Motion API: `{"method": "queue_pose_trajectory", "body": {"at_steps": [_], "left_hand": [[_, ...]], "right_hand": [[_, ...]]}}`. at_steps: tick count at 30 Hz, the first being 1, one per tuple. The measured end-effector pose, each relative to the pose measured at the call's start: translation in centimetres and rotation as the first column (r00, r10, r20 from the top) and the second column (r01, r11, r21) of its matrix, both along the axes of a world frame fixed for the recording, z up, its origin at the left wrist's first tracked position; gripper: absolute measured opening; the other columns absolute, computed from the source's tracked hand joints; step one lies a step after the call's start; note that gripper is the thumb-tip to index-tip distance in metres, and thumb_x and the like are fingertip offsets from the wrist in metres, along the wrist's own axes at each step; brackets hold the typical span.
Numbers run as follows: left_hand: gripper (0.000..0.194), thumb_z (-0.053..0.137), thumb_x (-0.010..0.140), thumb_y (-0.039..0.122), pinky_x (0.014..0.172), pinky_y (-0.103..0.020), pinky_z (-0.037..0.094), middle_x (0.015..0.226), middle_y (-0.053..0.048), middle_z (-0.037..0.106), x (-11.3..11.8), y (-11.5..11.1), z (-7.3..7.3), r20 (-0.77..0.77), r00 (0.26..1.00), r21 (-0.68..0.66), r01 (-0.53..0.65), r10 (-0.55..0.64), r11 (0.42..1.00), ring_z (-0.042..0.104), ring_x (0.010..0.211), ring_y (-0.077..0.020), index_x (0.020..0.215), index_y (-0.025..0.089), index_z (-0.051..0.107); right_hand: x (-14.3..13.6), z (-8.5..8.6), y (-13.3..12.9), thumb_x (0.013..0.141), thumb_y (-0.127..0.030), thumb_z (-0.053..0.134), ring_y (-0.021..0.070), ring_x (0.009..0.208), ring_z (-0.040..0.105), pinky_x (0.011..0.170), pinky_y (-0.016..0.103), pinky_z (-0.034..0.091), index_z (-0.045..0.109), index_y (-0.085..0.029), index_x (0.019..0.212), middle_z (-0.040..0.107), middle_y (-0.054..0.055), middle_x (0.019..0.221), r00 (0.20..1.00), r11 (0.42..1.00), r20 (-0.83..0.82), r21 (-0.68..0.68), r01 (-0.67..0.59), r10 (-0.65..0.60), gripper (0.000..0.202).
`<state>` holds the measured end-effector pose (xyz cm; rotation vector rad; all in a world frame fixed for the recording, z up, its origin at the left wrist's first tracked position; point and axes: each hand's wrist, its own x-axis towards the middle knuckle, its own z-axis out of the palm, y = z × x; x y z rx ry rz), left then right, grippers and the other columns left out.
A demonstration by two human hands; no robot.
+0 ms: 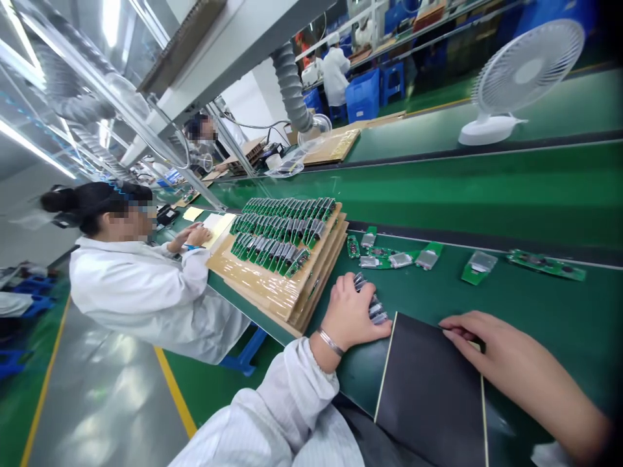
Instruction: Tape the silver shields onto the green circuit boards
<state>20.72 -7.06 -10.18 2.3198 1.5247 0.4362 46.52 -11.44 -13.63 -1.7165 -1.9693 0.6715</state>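
My left hand (pixel 353 312), with a bracelet at the wrist, curls over a row of small silver-grey parts (pixel 376 307) on the green bench. The palm and fingers hide part of that row. Across the bench's front edge lies a black sheet (pixel 431 383) with pale side edges, close to my left thumb. My right hand (pixel 487 344) is closed in a pinch at the sheet's upper right edge. Beyond both hands lie several loose green circuit boards, some with silver-grey parts on them, including one board (pixel 479 267) and a longer one (pixel 546 264).
Stacked cardboard trays (pixel 272 292) at left carry rows of circuit boards (pixel 282 227). A co-worker in a white coat (pixel 141 292) sits beyond them, hands over papers. A white fan (pixel 528 71) stands on the far ledge. A grey duct (pixel 292 87) hangs above.
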Motion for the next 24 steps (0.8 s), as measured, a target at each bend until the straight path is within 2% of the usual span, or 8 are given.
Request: {"method": "queue_pose_trajectory", "body": {"at_steps": [7,12,14,17,18,20,22,24], "left_hand": [[0.062,0.082,0.061,0.051,0.116,-0.055,0.038,0.116,-0.015,0.050,-0.2,0.3,0.4,0.313,0.949,-0.098,-0.020,0.050,0.995,0.048,0.127,-0.0388,0.111,0.019,0.065],[0.057,0.063,0.076,0.064,0.101,-0.047,0.052,0.112,-0.013,0.063,-0.9,-0.8,2.9,0.570,0.822,-0.227,0.132,0.022,0.965,0.064,0.109,-0.0307,0.112,0.021,0.060],[0.060,0.049,0.081,0.069,0.083,-0.041,0.058,0.107,-0.012,0.065,-1.7,-1.9,4.5,0.721,0.693,-0.292,0.263,0.031,0.920,0.068,0.097,-0.0278,0.115,0.020,0.058],[0.057,0.057,0.074,0.066,0.073,-0.039,0.058,0.107,-0.013,0.066,-4.2,-3.5,7.4,0.945,0.268,-0.303,0.498,0.188,0.813,0.070,0.096,-0.0297,0.107,0.020,0.063],[0.056,0.060,0.071,0.067,0.072,-0.038,0.058,0.107,-0.012,0.065,-5.5,-3.8,8.4,0.959,0.214,-0.269,0.490,0.185,0.829,0.070,0.097,-0.0297,0.103,0.022,0.064],[0.057,0.061,0.065,0.076,0.075,-0.035,0.059,0.103,-0.006,0.063,-8.6,-3.7,10.4,0.979,0.144,-0.190,0.378,0.145,0.906,0.067,0.105,-0.0278,0.096,0.028,0.062],[0.064,0.048,0.069,0.083,0.081,-0.039,0.061,0.103,-0.006,0.062,-12.4,-2.6,11.9,0.970,0.227,-0.071,-0.087,0.089,0.994,0.066,0.110,-0.0290,0.101,0.029,0.062],[0.069,0.039,0.071,0.085,0.087,-0.044,0.060,0.108,-0.007,0.062,-16.4,-0.5,12.8,0.917,0.368,0.018,-0.421,0.152,0.907,0.064,0.112,-0.0298,0.104,0.028,0.061]], "right_hand": [[-0.1,0.5,0.1,0.087,-0.054,0.045,0.0306,0.087,0.074,0.073,0.042,0.057,0.079,-0.026,0.095,0.077,0.009,0.103,1.000,0.994,0.023,-0.111,0.016,-0.014,0.045],[0.0,0.3,0.2,0.087,-0.057,0.044,0.0307,0.092,0.073,0.079,0.044,0.056,0.078,-0.027,0.096,0.076,0.008,0.105,1.000,0.991,0.018,-0.130,0.016,-0.014,0.047],[0.1,0.0,0.2,0.087,-0.058,0.044,0.0309,0.093,0.073,0.080,0.045,0.055,0.078,-0.027,0.096,0.076,0.008,0.106,1.000,0.992,0.011,-0.124,0.013,-0.011,0.046],[0.2,-0.5,0.2,0.086,-0.058,0.045,0.0310,0.092,0.073,0.080,0.045,0.055,0.078,-0.027,0.096,0.077,0.008,0.106,1.000,0.992,0.008,-0.127,0.026,-0.025,0.046],[0.2,-0.6,0.1,0.086,-0.058,0.046,0.0309,0.092,0.073,0.080,0.045,0.056,0.078,-0.027,0.097,0.077,0.008,0.106,0.999,0.991,0.007,-0.129,0.033,-0.032,0.045],[0.3,-0.9,0.1,0.085,-0.058,0.047,0.0306,0.092,0.073,0.080,0.045,0.056,0.078,-0.027,0.097,0.077,0.007,0.107,0.999,0.991,0.001,-0.129,0.041,-0.041,0.045],[0.3,-1.0,0.0,0.086,-0.058,0.047,0.0303,0.094,0.073,0.081,0.045,0.056,0.078,-0.028,0.096,0.077,0.007,0.107,0.999,0.992,-0.008,-0.125,0.036,-0.037,0.044],[0.4,-1.1,0.0,0.086,-0.058,0.047,0.0301,0.094,0.073,0.082,0.045,0.056,0.078,-0.028,0.096,0.077,0.007,0.106,0.999,0.993,-0.015,-0.114,0.031,-0.033,0.044]]}}
